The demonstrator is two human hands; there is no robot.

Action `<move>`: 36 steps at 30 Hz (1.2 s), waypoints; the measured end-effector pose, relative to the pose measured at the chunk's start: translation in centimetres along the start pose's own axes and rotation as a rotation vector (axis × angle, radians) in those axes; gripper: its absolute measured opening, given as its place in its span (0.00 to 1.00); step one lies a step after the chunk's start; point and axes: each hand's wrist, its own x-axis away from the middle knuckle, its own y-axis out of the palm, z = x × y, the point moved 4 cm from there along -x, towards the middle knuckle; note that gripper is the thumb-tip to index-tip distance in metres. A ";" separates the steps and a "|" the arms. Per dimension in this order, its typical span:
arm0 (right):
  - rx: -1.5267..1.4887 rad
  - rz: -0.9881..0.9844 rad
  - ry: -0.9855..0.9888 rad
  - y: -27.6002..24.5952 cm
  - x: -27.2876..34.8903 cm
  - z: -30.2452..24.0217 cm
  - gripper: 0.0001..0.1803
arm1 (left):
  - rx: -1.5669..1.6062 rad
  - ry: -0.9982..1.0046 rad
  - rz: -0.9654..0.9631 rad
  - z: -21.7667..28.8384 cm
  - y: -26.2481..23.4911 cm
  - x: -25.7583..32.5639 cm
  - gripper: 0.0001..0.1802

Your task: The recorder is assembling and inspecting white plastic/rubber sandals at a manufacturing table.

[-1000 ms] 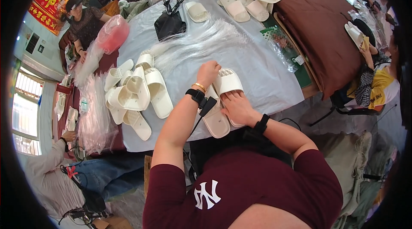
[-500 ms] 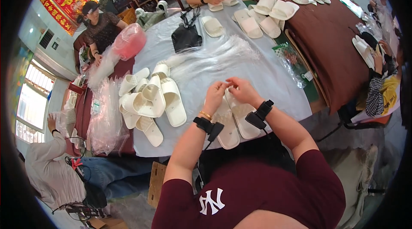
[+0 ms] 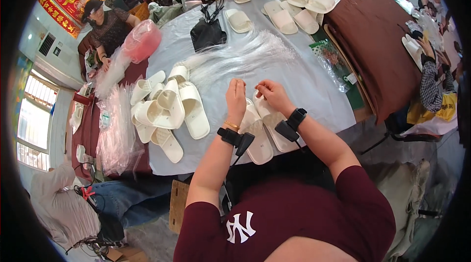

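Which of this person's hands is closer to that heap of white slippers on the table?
Left. The left hand is raised just right of the heap of white slippers, a short gap away. The right hand is farther right, beyond the left, over a pair of slippers.

I count two white slippers (image 3: 262,129) under my hands, seven slippers in the pile (image 3: 167,110) at centre left, one black bag (image 3: 208,34), one pink bag (image 3: 142,41).

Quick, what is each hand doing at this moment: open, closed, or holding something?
Left hand: raised over the white slippers, fingertips pinched together; what they pinch cannot be told.
Right hand: fingers curled at one slipper's top edge, touching it.
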 end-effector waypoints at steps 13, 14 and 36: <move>-0.212 0.056 -0.043 -0.7 0.5 0.7 0.08 | -0.298 -0.004 -0.079 -0.6 0.5 2.1 0.10; -0.217 0.059 -0.042 -0.7 0.5 0.7 0.08 | -0.298 -0.006 -0.079 -0.7 0.5 2.2 0.10; -0.122 0.080 -0.085 -0.2 1.0 0.1 0.07 | -0.238 -0.030 -0.065 -1.8 0.1 2.5 0.10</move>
